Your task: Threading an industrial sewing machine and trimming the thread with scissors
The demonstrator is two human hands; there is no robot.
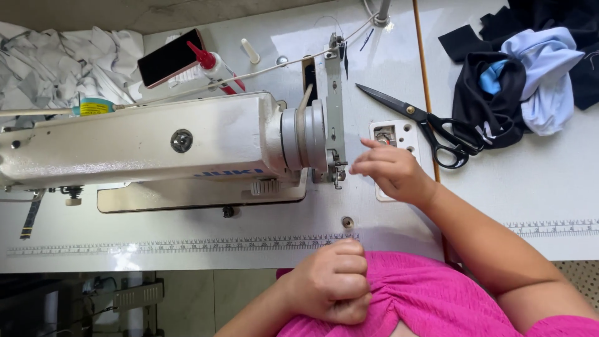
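The right hand (392,171) is extended over the white table (536,187), fingers drawn together and tips pinched just beside the needle-bar assembly (336,168) at the head end of the white sewing machine (156,140); whether a thread is pinched between them cannot be told, as nothing that fine shows. The left hand (334,284) is clenched into a loose fist at the near table edge, against the pink garment (424,299) worn by the person; no object is visible in it. Risk: the fingertips lie very close to the needle and presser foot, so any start of the machine could puncture or trap a finger. A tug on the white thread (249,75) running above the machine arm could snap it or pull it out of its guides. The open scissors (424,125) rest just behind the right wrist, blades exposed; a backward sweep of the arm could strike them or push them into the fabric pile (530,75). The red-capped bottle (215,65) stands tilted against a phone (170,57) and could tip. Count: one sewing machine, one pair of scissors, one phone, one red-capped bottle, one dark-and-blue fabric pile, one grey cloth heap (56,62), two printed rulers (187,245) along the table edge.
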